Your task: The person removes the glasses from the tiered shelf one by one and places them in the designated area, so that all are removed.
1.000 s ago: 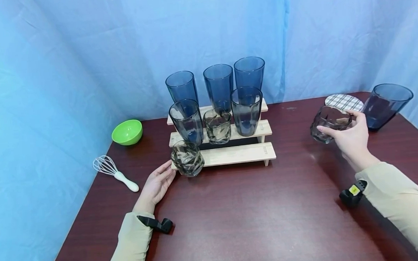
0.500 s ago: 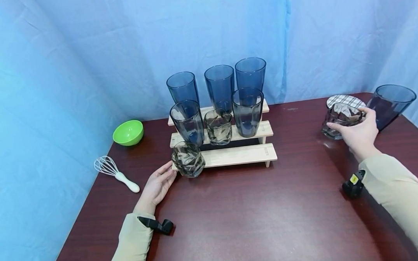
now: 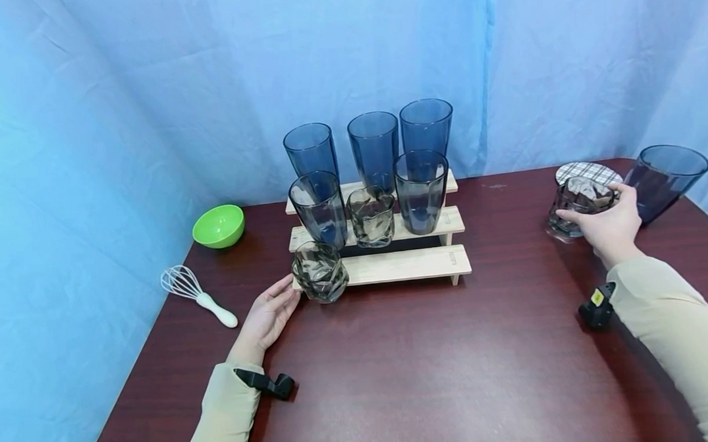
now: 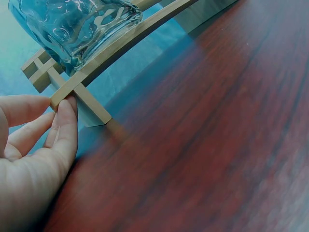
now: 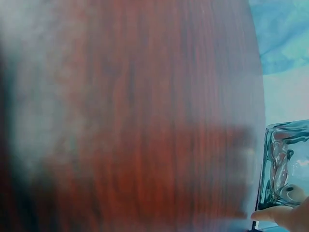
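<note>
My left hand (image 3: pixel 267 317) pinches the left end of the lowest step of a three-tier wooden stand (image 3: pixel 403 265); the left wrist view shows thumb and fingertips (image 4: pixel 67 108) on the plank's corner. Right above them, a short faceted smoky glass (image 3: pixel 321 275) stands on that step. Far to the right, my right hand (image 3: pixel 611 226) grips another short faceted glass (image 3: pixel 573 205) around its side, low over the table. In the right wrist view only a fingertip (image 5: pixel 275 215) and part of this glass (image 5: pixel 277 169) show.
Tall blue glasses (image 3: pixel 373 144) fill the top step; the middle step bears two more and a short glass (image 3: pixel 372 220). Beside my right hand stand a tall glass (image 3: pixel 663 181) and a plaid disc (image 3: pixel 589 169). A green bowl (image 3: pixel 218 227) and whisk (image 3: pixel 198 295) lie left.
My right hand has moved right and slightly back with the short glass, now in front of the plaid disc and nearer the tall glass. My left hand has kept its place on the stand.
</note>
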The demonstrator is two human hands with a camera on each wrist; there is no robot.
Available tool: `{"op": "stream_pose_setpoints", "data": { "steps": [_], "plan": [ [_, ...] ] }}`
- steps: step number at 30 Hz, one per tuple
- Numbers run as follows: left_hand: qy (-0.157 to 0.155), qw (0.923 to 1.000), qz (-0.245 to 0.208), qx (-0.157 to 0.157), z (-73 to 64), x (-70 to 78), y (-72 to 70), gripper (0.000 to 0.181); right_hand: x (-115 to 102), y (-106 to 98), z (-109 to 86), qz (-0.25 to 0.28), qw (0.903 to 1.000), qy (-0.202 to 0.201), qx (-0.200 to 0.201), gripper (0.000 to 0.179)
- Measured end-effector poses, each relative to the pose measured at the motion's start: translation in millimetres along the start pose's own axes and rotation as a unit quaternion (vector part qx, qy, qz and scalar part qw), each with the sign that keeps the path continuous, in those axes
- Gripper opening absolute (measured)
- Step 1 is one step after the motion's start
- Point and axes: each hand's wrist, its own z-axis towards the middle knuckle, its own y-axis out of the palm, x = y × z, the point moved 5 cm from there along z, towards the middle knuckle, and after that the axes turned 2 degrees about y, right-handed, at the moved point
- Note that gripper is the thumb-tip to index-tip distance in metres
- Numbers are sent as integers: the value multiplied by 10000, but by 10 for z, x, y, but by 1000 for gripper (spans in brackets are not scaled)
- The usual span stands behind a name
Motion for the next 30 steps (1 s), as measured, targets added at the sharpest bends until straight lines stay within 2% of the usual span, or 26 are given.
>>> {"op": "stream_pose_setpoints", "data": {
  "steps": [7,19,30],
  "plan": [
    [91,9998,77,-127,2,8,18,55,23,-10,41,-114,9998,63,-141,100],
    [-94,9998,173,57,-28,-5,10,53,100,-7,75,-213,9993,-17,-306,100],
    [-40,10000,-6,23,-12,7,10,53,49,-40,141,-587,9960,-449,-498,101]
  ]
}}
